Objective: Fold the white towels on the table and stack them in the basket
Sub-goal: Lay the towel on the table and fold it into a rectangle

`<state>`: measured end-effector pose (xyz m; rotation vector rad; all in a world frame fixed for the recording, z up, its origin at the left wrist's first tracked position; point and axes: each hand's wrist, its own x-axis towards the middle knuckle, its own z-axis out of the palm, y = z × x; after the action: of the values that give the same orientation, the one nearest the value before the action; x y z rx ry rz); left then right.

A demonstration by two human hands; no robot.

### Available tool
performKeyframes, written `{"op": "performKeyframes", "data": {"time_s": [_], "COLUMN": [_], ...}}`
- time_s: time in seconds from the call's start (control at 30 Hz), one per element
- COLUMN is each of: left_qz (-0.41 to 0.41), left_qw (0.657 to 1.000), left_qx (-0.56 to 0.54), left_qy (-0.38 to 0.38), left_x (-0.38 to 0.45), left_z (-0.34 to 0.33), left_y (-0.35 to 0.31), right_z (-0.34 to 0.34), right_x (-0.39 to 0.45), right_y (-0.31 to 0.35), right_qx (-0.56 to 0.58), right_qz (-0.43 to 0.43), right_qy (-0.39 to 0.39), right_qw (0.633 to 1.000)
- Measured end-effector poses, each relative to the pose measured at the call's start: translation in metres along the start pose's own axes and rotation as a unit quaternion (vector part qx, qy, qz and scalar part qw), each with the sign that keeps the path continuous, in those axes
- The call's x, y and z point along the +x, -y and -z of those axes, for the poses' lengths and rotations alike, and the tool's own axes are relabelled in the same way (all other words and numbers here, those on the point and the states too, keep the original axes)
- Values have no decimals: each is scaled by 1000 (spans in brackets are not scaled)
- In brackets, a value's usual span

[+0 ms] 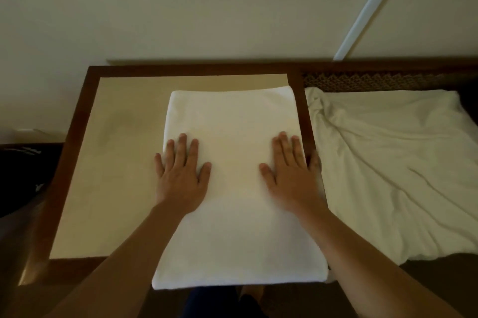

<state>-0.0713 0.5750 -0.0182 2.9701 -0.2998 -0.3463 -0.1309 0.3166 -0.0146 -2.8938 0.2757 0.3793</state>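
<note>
I have one white towel [232, 188] folded into a thick rectangle on the table [108, 162], its near edge over the table's near rim, and my left hand [181, 175] and right hand [292, 178] lie flat on it with fingers straight, gripping nothing. I judge it still needs another fold or a lift. No basket shows, and I cannot tell whether the rumpled cloth [388, 162] at right is another towel
</note>
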Motion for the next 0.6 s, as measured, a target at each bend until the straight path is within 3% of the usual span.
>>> {"op": "performKeyframes", "data": {"time_s": [0.1,0.6], "left_qz": [14,19], "left_qw": [1000,1000], "left_qx": [22,18], "left_qy": [3,-9], "left_x": [42,242], "left_z": [9,50], "left_y": [14,38], "right_z": [16,66], "right_x": [42,250], "right_y": [-15,-7], "right_qx": [-2,5], "right_qz": [-40,-54], "right_qy": [-11,-41], "right_qw": [999,998]}}
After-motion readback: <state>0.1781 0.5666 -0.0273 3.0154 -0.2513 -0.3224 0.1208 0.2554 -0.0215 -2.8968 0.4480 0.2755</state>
